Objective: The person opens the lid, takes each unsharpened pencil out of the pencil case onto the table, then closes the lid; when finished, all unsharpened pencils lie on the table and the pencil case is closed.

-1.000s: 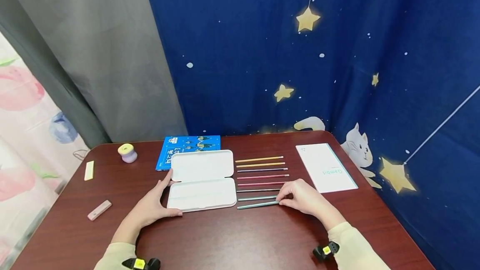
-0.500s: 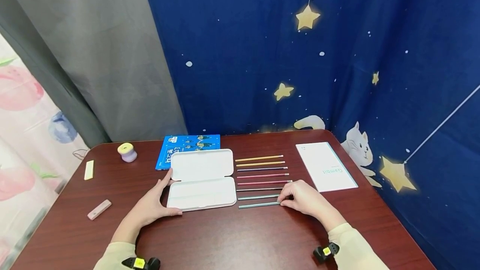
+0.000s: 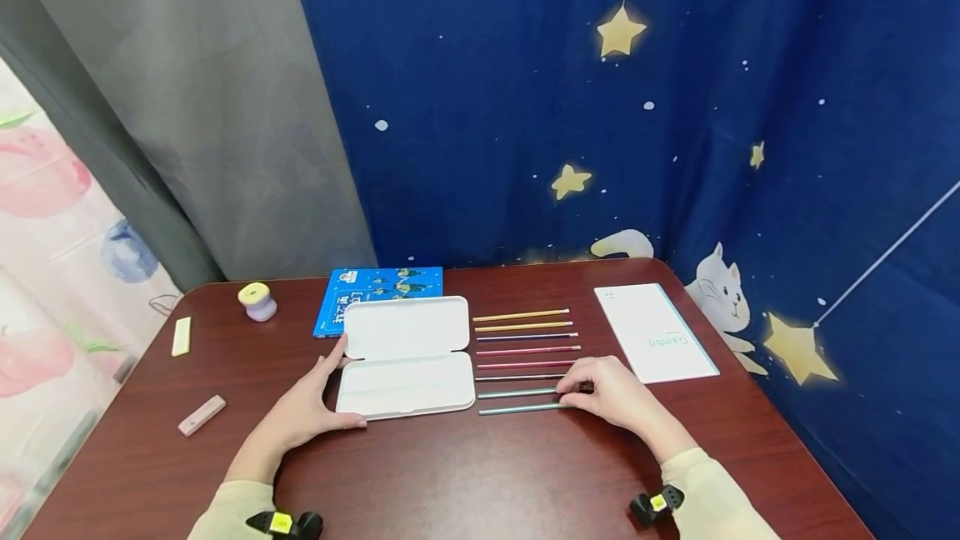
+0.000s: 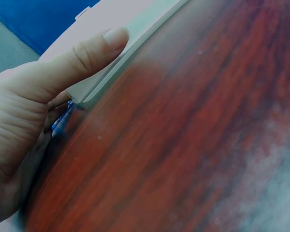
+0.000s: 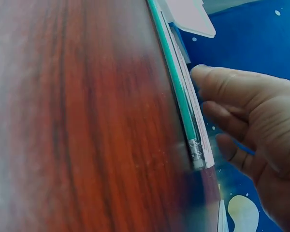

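Note:
A white pencil case lies unfolded on the table. My left hand spans its left side, fingers stretched along the edge and the thumb resting on the front corner. To the case's right, several pencils lie in a spaced row. My right hand is at the right ends of the two nearest ones, a green pencil and another green pencil behind it. In the right wrist view, its thumb and fingers are parted beside the nearest green pencil, whose eraser end is exposed.
Behind the case is a blue book, partly covered by the lid. A white booklet lies at the right. Toward the left are a yellow-topped spool-shaped object, a pale yellow strip and a pink bar.
The right hand's thumb and fingers have spread apart, letting go of the nearest green pencil, which has shifted slightly right. The left hand stays at the pencil case.

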{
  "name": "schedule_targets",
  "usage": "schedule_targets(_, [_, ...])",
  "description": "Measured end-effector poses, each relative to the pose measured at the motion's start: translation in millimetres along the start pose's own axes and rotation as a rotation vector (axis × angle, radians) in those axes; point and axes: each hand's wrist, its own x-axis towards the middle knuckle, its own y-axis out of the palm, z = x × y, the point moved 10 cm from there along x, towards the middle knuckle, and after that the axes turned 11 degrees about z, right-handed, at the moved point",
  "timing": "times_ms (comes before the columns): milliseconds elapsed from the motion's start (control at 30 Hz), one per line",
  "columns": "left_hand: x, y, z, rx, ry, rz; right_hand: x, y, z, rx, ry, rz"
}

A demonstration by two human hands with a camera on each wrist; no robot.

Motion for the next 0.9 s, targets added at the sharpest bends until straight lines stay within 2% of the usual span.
schedule_targets(133, [-1.5,-1.3,0.7,0.002,-0.011,-0.006,5.0,-6,-1,0.115,-0.003,-0.087])
schedule_targets(300, [-1.3,-2.2,1.4,0.004,-0.013,-0.009,19.8,-5,2,0.181,0.005,-0.107])
schedule_targets(467, [-2.1,-2.4,1.9,0.003,-0.005,-0.014,47.6,5,7,0.201,0.050,-0.032])
schedule_targets(667, [-2.6,-1.6,1.4,0.014,-0.008,-0.028,87.1,20,17,0.170,0.076,0.056])
schedule_targets(900, [-3.8,-0.6,0.8,0.002,-0.012,-0.021,120.5,35,27,0.230,0.090,0.118])
